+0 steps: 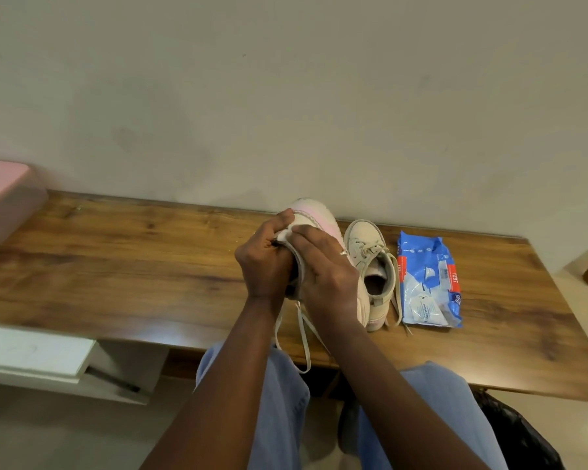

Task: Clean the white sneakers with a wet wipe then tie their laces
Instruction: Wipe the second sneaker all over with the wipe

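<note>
held sneaker (314,214), second sneaker (365,240), one wipe pack (428,278)

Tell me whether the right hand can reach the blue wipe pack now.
Probably yes: the wipe pack lies uncovered on the table, just beyond the second sneaker. The right hand, pressing a wet wipe on the held sneaker, must lift away first.

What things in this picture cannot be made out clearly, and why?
Head view only:
1. Held sneaker: upper mostly covered by left hand and right hand.
2. Wet wipe: only a white corner shows between the hands.
3. Wipes pack: print too small to read.
4. Pink object: cut off by the left edge.
</note>
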